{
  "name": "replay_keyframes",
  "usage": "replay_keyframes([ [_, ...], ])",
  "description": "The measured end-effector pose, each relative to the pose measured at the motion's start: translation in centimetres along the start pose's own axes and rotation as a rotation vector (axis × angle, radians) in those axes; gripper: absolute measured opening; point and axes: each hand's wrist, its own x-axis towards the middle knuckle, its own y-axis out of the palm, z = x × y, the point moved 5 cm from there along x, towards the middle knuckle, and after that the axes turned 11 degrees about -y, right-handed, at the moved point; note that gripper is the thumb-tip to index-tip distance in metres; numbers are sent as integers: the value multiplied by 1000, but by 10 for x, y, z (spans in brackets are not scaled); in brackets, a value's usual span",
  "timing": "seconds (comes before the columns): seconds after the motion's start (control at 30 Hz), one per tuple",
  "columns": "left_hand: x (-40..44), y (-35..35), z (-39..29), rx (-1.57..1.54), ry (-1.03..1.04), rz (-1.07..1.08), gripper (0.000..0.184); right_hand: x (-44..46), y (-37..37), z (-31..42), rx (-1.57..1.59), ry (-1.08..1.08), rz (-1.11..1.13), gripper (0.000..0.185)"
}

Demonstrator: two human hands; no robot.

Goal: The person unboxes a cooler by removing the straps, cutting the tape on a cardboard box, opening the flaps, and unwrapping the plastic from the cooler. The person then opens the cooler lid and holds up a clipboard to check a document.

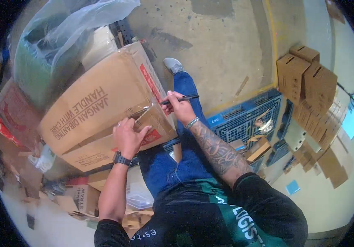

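Note:
A big brown cardboard box [78,101] printed "JANGAN DIBANTING / HANDLE WITH CARE" lies in front of me, with a gap along its near side. My left hand [128,136], wearing a black watch, has its fingers curled over the edge of the cardboard flap [144,117] at that gap, thumb out to the side. My right hand [180,108] grips a slim black pen-like tool [189,97] close to the box's right end. Whether it is a pen or a cutter I cannot make out. Its tip is by the red-printed end of the box.
Clear plastic sheeting [65,37] hangs over goods at upper left. On the right stand a blue plastic pallet [243,119] and stacked brown cartons [304,76]. Flattened cardboard [333,168] lies at far right. More cartons [82,197] sit at lower left.

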Motion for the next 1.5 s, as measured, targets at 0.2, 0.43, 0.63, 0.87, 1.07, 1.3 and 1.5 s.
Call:
replay_keyframes([
  [0.2, -4, 2, -4, 3, 9, -27, 55, 0, 10, -18, -64, 33, 18, 43],
  [0.43, -4, 5, -3, 18, -7, 1, 56, 4, 4, -5, -23, -104, -53, 40],
  [0.63, -26, 0, -2, 46, 24, -35, 52, 0, 22, -11, -254, -263, -49, 43],
  [0.87, -80, -23, -13, 9, 116, -78, 46, 6, -13, 10, -26, -115, -102, 40],
  [1.07, -13, -7, 38, -107, -358, 581, 51, 12, -12, 5, -114, -151, -65, 43],
  [1.3, 19, -3, 37, -768, -919, 490, 64, 18, 4, -1, -149, -147, -73, 43],
  [1.5, 31, -9, 4, -1727, -953, 181, 65, 24, 14, 0, -75, -158, -85, 42],
])
